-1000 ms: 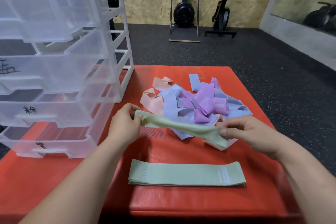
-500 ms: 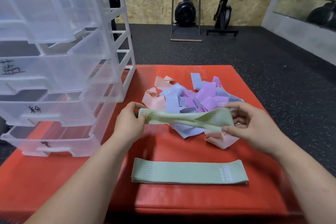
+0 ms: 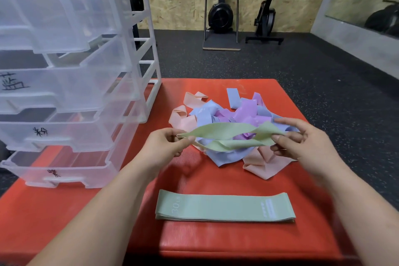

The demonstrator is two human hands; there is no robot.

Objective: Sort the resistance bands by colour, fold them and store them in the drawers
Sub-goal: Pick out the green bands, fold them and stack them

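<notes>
Green resistance band (image 3: 228,137) pinched at each end by left hand (image 3: 167,147) and right hand (image 3: 302,142), held stretched above mixed band pile (image 3: 224,119), flat green band stack (image 3: 224,207) laid near on red mat (image 3: 86,211), clear drawer unit (image 3: 71,75) at left

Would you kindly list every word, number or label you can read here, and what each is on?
"30 LB": printed on the flat green resistance band.
"蓝", handwritten, partly cut off: front of the second drawer.
"粉", handwritten: front of the third drawer.
Handwritten mark on the bottom drawer: too blurred to read.
White patch at that band's right end: too small to read.
</notes>
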